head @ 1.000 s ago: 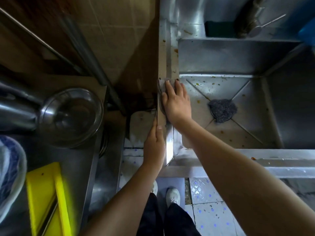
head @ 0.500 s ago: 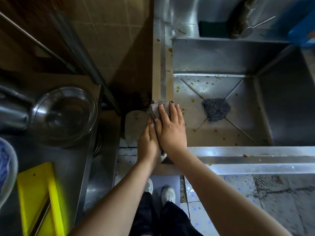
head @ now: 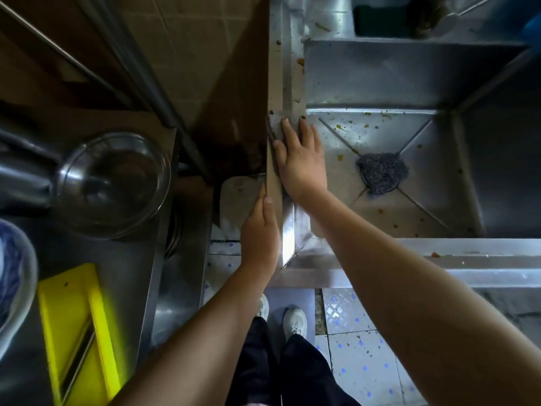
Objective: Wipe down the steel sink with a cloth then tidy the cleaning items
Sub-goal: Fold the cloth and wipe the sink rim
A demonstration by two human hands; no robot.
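Dark trousers (head: 292, 373) and pale lace-up trainers (head: 295, 322) are being worn at the bottom centre of the frame, with the forearms (head: 395, 282) being left bare.

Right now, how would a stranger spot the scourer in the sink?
Look into the steel sink on the right. At its floor's centre, where the creases meet, sits the dark wiry scourer. Unlike the scattered food specks, it is one tangled clump.

No legible text, label, brand mark or number appears in the frame: not on the steel sink (head: 380, 68) at right, the yellow slicer (head: 67, 317) lower left, or the glass bowl (head: 117, 183) at left.
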